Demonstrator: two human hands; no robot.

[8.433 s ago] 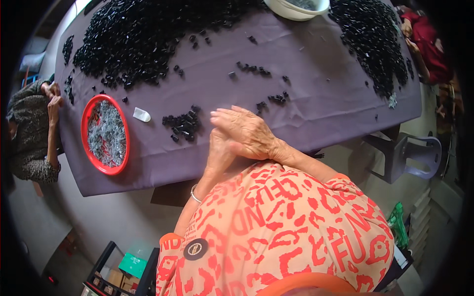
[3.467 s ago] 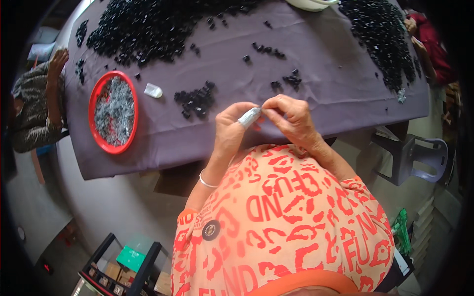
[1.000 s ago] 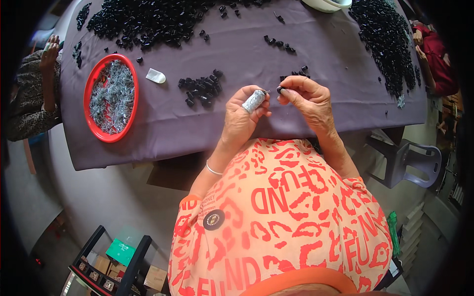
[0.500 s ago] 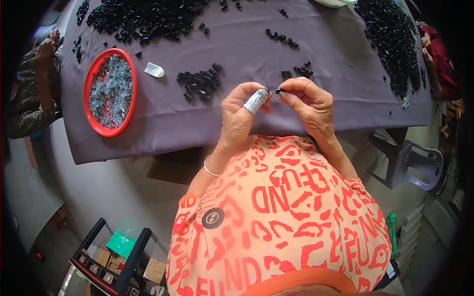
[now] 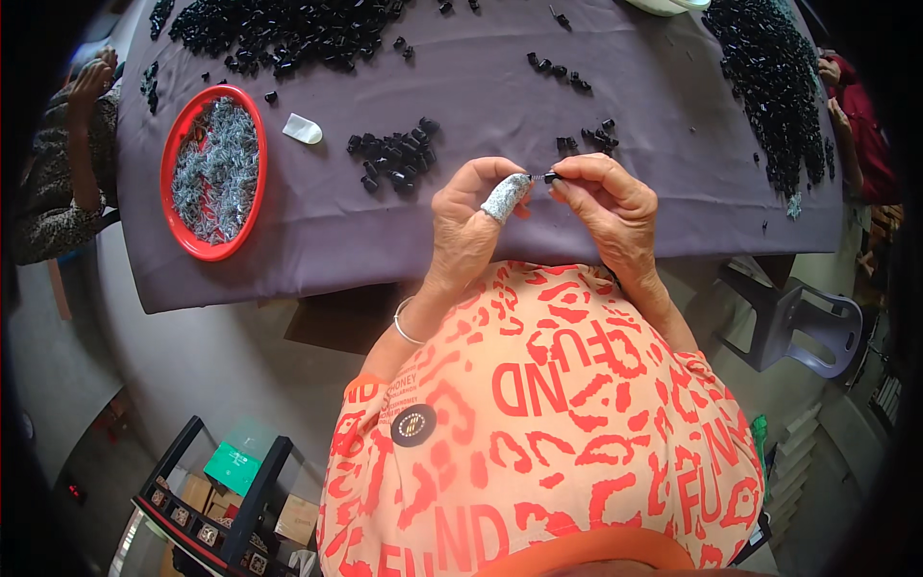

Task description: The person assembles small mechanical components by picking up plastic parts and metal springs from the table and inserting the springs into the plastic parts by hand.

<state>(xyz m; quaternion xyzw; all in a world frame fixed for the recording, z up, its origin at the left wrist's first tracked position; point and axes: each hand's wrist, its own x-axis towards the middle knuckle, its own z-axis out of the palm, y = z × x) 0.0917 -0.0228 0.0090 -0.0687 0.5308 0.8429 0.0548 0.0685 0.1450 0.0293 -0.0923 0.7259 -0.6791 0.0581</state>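
My left hand (image 5: 466,212) is closed in a pinch, with a grey speckled cover (image 5: 505,197) on its thumb. Between its fingertips is one end of a thin metal spring (image 5: 538,177). My right hand (image 5: 615,204) pinches a small black plastic piece (image 5: 551,177) against the spring's other end. Both hands are just above the near part of the cloth-covered table. Left of them lies a small pile of black plastic pieces (image 5: 394,157); a smaller cluster (image 5: 598,140) lies beyond my right hand. Farther left, a red oval basin (image 5: 261,183) holds many thin metal springs.
A purple-grey cloth (image 5: 327,245) covers the table. Large heaps of black pieces lie at the far left (image 5: 288,34) and right (image 5: 769,87). A white finger cover (image 5: 303,129) lies near the basin. People sit at both sides; a grey chair (image 5: 803,322) stands right.
The hands keep the same pinch on the spring and black piece. The view has shifted slightly, and my right hand is a little farther right.
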